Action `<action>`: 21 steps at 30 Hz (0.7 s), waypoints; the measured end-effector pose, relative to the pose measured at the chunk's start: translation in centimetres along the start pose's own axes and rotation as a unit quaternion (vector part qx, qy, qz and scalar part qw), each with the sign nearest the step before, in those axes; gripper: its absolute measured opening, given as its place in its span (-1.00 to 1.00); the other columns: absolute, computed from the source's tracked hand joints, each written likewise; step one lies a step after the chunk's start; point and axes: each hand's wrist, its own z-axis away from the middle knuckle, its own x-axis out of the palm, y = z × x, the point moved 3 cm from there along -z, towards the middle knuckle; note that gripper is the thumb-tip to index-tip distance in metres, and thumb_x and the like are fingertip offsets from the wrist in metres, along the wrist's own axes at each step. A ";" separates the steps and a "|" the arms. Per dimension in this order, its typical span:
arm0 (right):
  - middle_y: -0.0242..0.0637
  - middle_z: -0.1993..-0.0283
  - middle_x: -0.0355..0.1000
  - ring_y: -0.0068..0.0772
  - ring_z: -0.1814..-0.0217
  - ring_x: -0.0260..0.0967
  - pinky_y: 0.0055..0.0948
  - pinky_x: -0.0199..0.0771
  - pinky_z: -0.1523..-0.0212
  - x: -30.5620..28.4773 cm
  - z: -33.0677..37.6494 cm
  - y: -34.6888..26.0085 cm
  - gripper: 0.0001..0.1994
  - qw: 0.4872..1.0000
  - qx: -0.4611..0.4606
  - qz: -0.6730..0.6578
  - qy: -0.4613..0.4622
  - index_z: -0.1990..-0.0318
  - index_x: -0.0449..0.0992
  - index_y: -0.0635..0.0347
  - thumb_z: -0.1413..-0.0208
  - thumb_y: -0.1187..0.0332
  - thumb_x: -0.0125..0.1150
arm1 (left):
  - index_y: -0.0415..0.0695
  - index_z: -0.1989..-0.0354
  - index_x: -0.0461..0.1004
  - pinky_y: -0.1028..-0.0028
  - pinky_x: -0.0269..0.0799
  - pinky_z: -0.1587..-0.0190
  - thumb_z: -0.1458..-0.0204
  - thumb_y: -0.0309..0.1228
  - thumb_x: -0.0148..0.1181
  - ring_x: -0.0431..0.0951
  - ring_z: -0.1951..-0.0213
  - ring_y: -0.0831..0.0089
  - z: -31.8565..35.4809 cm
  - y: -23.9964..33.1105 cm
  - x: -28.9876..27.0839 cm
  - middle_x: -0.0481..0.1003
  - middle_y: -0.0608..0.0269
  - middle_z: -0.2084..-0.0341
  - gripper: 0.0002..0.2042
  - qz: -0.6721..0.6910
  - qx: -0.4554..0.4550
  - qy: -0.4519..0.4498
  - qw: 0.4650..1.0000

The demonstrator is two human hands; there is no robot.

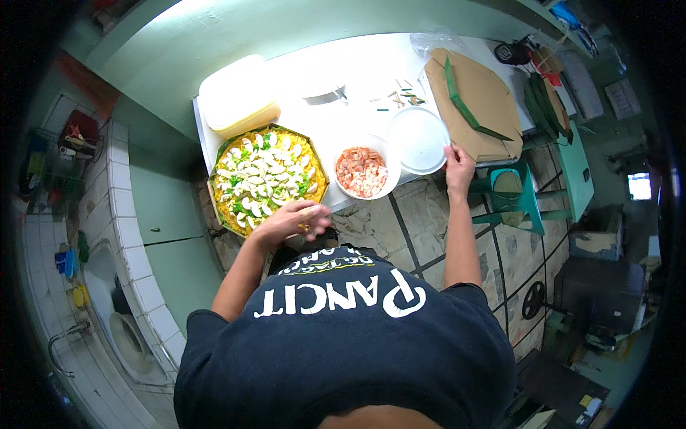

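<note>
I judge I'm mid-topping: my left hand (289, 220) hangs loosely cupped at the noodle tray's (268, 179) near edge, my right hand (458, 163) touches the white lid (418, 140) beside the shrimp bowl (361, 171), so shrimp should come next.

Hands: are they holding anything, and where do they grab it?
The right hand grips the white lid by its near edge. The left hand hovers over the noodle tray; whether it holds anything cannot be told.
</note>
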 end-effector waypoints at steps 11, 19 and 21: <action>-0.27 0.34 0.51 -0.35 0.41 0.46 -0.31 0.50 0.41 3.3 -4.0 17.2 -0.76 0.968 0.234 -0.011 -0.088 0.10 0.51 0.34 -0.20 0.35 0.08 | -0.17 0.12 0.42 0.58 0.40 0.64 -0.22 -0.17 0.00 0.50 0.61 0.54 8.2 -14.9 -5.9 0.50 0.29 0.53 -0.70 0.196 -0.118 0.165 0.960; 0.05 0.29 0.44 0.06 0.19 0.36 -0.12 0.36 0.14 20.7 -7.7 1.5 -0.72 0.954 -0.271 0.051 -0.117 0.18 0.53 0.35 0.05 0.54 -0.05 | -0.24 0.09 0.29 0.16 0.54 0.13 -0.19 -0.47 -0.10 0.53 0.06 0.08 3.9 -17.0 -5.1 0.42 0.06 0.15 -0.82 0.429 -0.015 0.255 0.866; 0.07 0.21 0.44 0.06 0.11 0.38 -0.09 0.37 0.08 27.1 -7.6 -1.7 -0.74 0.939 -0.219 0.143 -0.225 0.23 0.53 0.35 -0.08 0.37 -0.04 | -0.26 0.16 0.33 0.08 0.51 0.06 -0.17 -0.51 -0.14 0.50 0.00 -0.02 3.5 -16.5 -5.0 0.41 0.10 0.23 -0.85 0.461 0.006 0.245 0.853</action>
